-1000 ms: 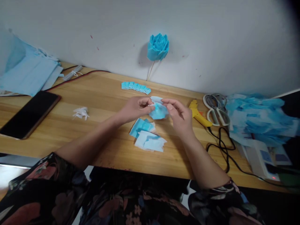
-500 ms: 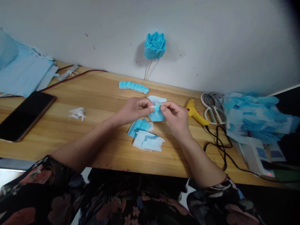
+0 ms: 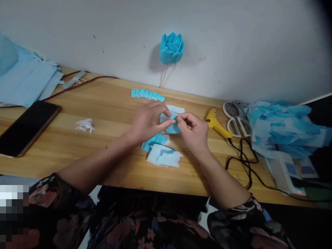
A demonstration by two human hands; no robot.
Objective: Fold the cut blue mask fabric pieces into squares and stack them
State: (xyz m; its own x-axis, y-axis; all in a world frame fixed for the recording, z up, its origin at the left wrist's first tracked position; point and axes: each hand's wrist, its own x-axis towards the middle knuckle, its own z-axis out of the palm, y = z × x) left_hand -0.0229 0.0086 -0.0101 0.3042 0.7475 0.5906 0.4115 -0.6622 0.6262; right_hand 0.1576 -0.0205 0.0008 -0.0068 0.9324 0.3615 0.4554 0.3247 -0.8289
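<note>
Over the wooden table, my right hand [image 3: 193, 133] pinches a small light-blue fabric piece [image 3: 173, 129] between thumb and fingers. My left hand [image 3: 149, 121] is beside it, thumb and index finger apart, with the thumb tip close to the right fingertips; whether it touches the piece is hard to see. Behind the fingers lies a pale blue fabric square [image 3: 176, 109]. Nearer me are loose cut pieces, one bluer [image 3: 155, 142] and one whitish [image 3: 165, 155]. A row of folded blue pieces [image 3: 147, 94] lies beyond my left hand.
A blue fabric flower [image 3: 171, 48] on a thin stick stands against the wall. To the right are a yellow glue gun [image 3: 218, 124] with black cable, scissors [image 3: 238, 126] and a blue scrap pile [image 3: 282, 128]. Leftward lie white scraps [image 3: 85, 125], a phone [image 3: 28, 128] and blue masks [image 3: 28, 79].
My left thumb and index finger have spread apart from their pinch, and that hand has turned slightly. My right hand keeps its pinch in nearly the same spot.
</note>
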